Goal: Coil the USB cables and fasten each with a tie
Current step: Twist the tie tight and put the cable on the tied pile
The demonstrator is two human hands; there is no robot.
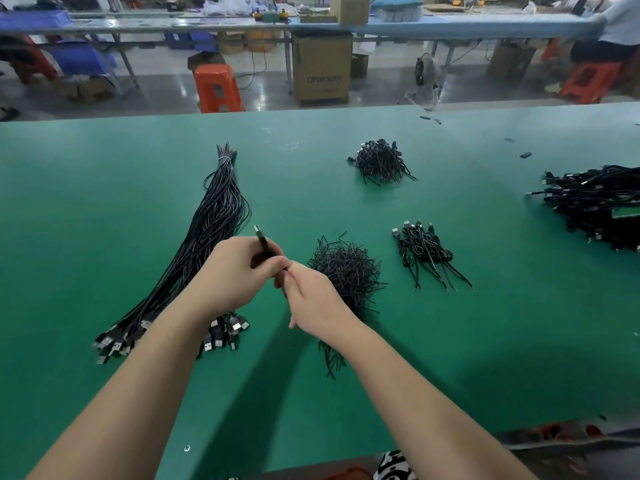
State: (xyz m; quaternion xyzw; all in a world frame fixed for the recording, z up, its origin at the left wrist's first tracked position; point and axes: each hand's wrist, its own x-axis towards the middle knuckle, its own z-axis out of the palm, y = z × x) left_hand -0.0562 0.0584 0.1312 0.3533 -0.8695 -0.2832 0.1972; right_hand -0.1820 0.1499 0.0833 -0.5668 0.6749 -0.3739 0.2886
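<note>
My left hand is closed around a black USB cable, whose plug end sticks up above my fingers. My right hand touches the left one at the fingertips and pinches the same cable; what else it holds is hidden. A long bundle of straight black USB cables lies to the left, plugs toward me. A heap of black wire ties sits just right of my hands. A few coiled, tied cables lie further right on the green table.
A second heap of black ties lies farther back. A large pile of cables sits at the right edge. Beyond the table's far edge stand an orange stool and a cardboard box.
</note>
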